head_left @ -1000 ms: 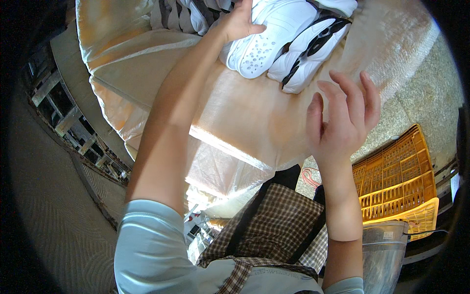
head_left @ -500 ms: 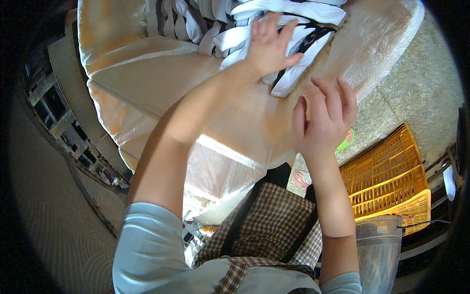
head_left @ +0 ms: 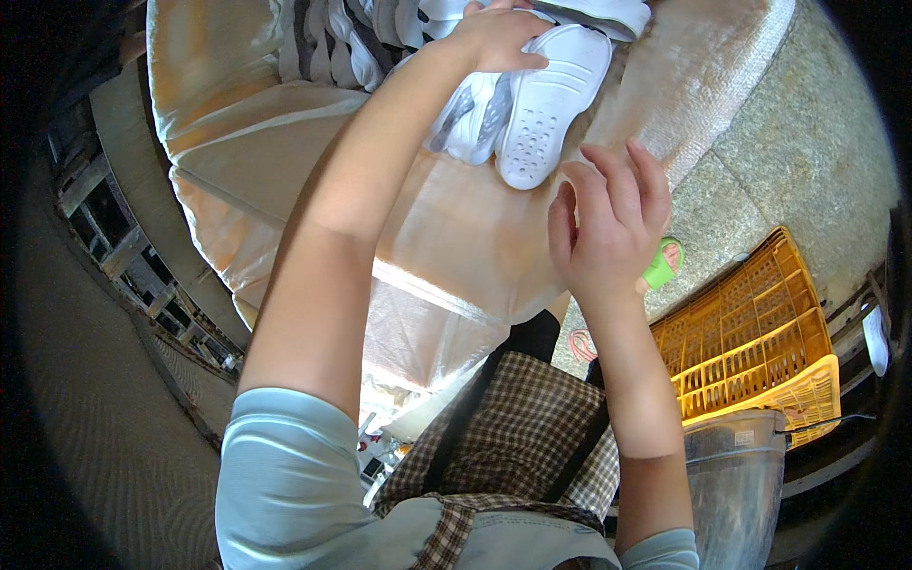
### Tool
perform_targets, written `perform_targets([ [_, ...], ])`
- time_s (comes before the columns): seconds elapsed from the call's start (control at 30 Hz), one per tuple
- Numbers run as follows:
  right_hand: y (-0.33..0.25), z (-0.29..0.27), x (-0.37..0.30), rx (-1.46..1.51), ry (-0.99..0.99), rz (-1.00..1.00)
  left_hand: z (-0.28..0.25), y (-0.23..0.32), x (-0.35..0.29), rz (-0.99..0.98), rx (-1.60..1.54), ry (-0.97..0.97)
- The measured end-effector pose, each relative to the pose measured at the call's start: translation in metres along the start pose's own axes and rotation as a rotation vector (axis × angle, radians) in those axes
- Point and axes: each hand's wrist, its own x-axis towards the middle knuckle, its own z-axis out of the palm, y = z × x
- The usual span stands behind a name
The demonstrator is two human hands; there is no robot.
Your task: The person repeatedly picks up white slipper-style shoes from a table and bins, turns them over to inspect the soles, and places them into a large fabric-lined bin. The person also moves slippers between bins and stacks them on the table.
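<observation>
White slippers with dark gaps between them stand packed in a row on the far part of a shiny, pale foil-like sheet [head_left: 427, 237]. At the near end one white slipper [head_left: 546, 104] leans over, its face with small holes and ridges turned towards me. My left hand [head_left: 494, 36] reaches over the slippers beside it, thumb along the near side and fingers bent over the top; the fingertips are partly hidden. My right hand [head_left: 613, 214] hovers to the right, closer to me, its fingers curved and apart with nothing in them. Grey slippers [head_left: 332, 43] stand left of the white ones.
On the right a yellow plastic crate [head_left: 750, 332] lies on the concrete floor [head_left: 798, 142], next to a clear plastic bin [head_left: 736, 484]. A foot in a green sandal [head_left: 663, 264] shows beyond my right wrist. Dark framework [head_left: 114, 228] stands at the left.
My left hand has gone from lying spread on the slippers to bending over them farther away. One white slipper has tipped to show its holed face. My right hand has shifted slightly left.
</observation>
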Motion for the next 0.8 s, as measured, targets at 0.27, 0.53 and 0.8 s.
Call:
perform_targets([
  [0.27, 0.001, 0.001, -0.001, -0.011, 0.009, 0.003, 0.003, 0.018, 0.001, -0.031, 0.100, 0.045],
  [0.53, -0.004, 0.002, 0.000, -0.041, -0.003, 0.042, 0.028, 0.084, 0.032, -0.511, 0.200, -0.102],
  [0.8, -0.002, -0.004, 0.001, -0.029, -0.014, -0.006, 0.006, 0.093, 0.037, -0.575, 0.084, -0.240],
])
